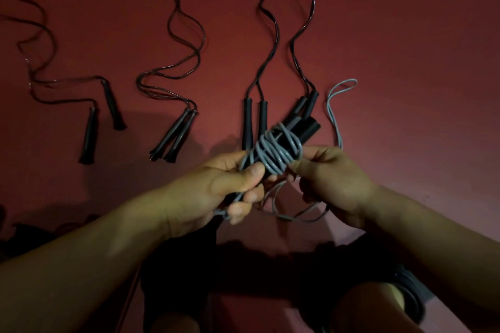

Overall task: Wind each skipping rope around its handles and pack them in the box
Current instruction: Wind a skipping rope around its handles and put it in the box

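Observation:
My left hand (230,184) grips the two black handles (303,127) of a grey skipping rope (273,151), which point up and to the right. Several turns of the grey cord lie around the handles. My right hand (332,178) pinches the cord just right of the coil. A loose length runs from that hand up to a loop (342,86) on the floor, and more slack hangs below both hands (295,213). No box is in view.
Several black skipping ropes lie unwound on the red floor, handles toward me: one at far left (89,135), one left of centre (176,135), two behind my hands (247,121) (305,105). My knees show at the bottom edge.

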A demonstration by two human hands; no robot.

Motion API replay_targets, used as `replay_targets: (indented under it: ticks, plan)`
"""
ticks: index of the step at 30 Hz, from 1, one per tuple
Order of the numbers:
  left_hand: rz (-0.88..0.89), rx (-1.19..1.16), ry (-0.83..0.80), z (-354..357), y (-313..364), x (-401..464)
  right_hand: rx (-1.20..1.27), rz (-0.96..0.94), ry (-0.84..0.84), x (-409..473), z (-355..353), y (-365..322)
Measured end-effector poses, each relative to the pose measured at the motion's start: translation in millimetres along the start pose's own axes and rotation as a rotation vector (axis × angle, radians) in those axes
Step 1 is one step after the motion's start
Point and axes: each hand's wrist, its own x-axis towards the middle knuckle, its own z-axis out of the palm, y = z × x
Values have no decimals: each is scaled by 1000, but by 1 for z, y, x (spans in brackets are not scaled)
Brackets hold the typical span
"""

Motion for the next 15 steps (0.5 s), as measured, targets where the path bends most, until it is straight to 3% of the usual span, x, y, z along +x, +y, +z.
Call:
replay_targets:
  ticks: [3,9,15]
  plan:
    - [-64,-146,71,2,-1,0,-65,-15,-30,-3,3,6]
    - [-55,0,318,11,-14,5,-229,38,-92,-3,20,16]
    - [1,25,425,14,-18,12,-550,-17,-76,4,22,15]
